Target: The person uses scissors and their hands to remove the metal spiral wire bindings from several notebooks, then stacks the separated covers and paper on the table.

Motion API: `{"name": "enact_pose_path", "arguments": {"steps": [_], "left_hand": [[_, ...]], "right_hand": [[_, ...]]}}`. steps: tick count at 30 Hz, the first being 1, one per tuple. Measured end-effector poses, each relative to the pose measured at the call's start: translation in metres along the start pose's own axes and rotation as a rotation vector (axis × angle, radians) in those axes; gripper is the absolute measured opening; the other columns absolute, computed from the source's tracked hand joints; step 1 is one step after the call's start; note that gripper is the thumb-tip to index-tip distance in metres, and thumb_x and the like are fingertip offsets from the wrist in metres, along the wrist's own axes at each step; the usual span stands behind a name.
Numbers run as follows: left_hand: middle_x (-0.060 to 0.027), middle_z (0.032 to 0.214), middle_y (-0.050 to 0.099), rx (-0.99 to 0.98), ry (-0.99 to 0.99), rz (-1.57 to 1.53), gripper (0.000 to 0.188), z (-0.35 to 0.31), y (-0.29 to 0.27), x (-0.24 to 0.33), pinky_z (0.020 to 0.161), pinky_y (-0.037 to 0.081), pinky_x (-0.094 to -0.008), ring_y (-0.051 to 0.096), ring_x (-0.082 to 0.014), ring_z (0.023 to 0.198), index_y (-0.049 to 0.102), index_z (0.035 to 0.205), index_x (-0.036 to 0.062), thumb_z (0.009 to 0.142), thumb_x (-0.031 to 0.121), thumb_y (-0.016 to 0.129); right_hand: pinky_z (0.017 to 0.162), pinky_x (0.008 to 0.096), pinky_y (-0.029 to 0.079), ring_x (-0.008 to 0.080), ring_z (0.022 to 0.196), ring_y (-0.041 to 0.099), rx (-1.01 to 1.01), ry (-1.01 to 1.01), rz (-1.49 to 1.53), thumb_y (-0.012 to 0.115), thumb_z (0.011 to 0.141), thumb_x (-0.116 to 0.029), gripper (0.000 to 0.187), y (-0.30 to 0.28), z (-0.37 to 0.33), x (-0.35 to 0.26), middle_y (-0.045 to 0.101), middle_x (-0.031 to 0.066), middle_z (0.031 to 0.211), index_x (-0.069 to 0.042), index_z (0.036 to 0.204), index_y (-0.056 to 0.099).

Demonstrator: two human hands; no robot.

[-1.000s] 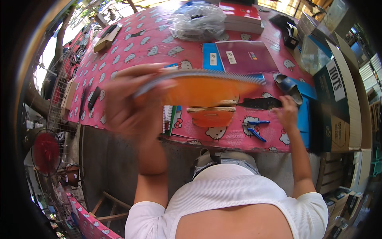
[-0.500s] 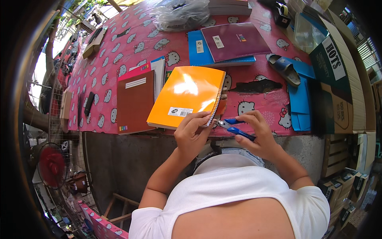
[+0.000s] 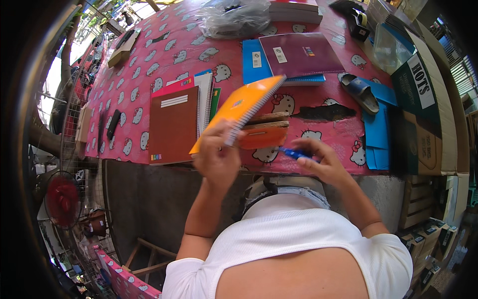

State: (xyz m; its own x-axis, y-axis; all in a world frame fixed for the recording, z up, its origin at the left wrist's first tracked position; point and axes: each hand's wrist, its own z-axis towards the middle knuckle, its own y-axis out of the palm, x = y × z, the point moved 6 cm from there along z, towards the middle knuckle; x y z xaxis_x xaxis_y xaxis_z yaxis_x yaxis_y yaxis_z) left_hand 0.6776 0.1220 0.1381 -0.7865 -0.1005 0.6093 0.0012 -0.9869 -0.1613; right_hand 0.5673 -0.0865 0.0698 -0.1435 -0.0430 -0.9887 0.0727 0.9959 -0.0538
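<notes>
My left hand (image 3: 216, 157) grips an orange spiral notebook (image 3: 239, 102) by its coil-bound edge near the lower corner. The notebook is tilted up off the table, its coil facing right. In my right hand (image 3: 326, 162) is a pair of blue-handled cutting pliers (image 3: 296, 153), blurred, with the tip apart from the notebook. Between the hands an orange piece topped with worn wood (image 3: 266, 137) lies on the table. A brown notebook (image 3: 174, 124) rests left of the raised one, overlapping white, pink and green ones.
A purple notebook (image 3: 303, 52) lies on blue ones at the far side. To the right are a sandal (image 3: 359, 92), blue folded sheets (image 3: 377, 134) and a cardboard box (image 3: 423, 142). A plastic bag (image 3: 234, 22) and tape dispenser (image 3: 359, 27) sit farther back.
The orange notebook has gone from lying nearly flat to being tilted up by my left hand, which moved left. The pliers have come away from its coil end.
</notes>
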Motion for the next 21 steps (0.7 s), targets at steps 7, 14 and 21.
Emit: {"name": "enact_pose_path", "arguments": {"steps": [7, 14, 21], "left_hand": [[-0.0167, 0.103, 0.064, 0.84, -0.683, -0.49, 0.019, -0.007, -0.194, -0.138, 0.084, 0.053, -0.0423, 0.063, -0.024, 0.092, 0.053, 0.091, 0.0004, 0.085, 0.009, 0.069], [-0.0179, 0.101, 0.061, 0.99, -0.821, 0.106, 0.028, -0.096, -0.29, -0.226, 0.083, 0.053, -0.0402, 0.062, -0.0254, 0.093, 0.053, 0.105, -0.0056, 0.087, 0.012, 0.067], [-0.0108, 0.127, 0.044, 0.542, -0.703, -0.116, 0.047, -0.002, -0.144, -0.128, 0.098, 0.043, -0.0345, 0.047, -0.0221, 0.116, 0.037, 0.129, 0.0053, 0.09, 0.01, 0.062]], "right_hand": [[0.098, 0.0465, 0.038, 0.0337, 0.117, 0.049, 0.376, -0.276, -1.295, 0.076, 0.073, -0.033, 0.051, -0.074, 0.01, 0.075, 0.054, 0.0147, 0.125, -0.005, 0.112, 0.06], [0.101, 0.0473, 0.032, 0.0304, 0.125, 0.041, 0.263, -0.548, -1.226, 0.07, 0.071, -0.013, 0.056, -0.046, 0.172, -0.002, 0.046, 0.0116, 0.134, -0.013, 0.124, 0.055], [0.074, 0.0373, 0.052, 0.0267, 0.085, 0.062, 0.064, -0.674, -1.535, 0.06, 0.073, -0.008, 0.026, -0.034, 0.22, 0.02, 0.06, 0.0089, 0.093, -0.006, 0.098, 0.066]]}}
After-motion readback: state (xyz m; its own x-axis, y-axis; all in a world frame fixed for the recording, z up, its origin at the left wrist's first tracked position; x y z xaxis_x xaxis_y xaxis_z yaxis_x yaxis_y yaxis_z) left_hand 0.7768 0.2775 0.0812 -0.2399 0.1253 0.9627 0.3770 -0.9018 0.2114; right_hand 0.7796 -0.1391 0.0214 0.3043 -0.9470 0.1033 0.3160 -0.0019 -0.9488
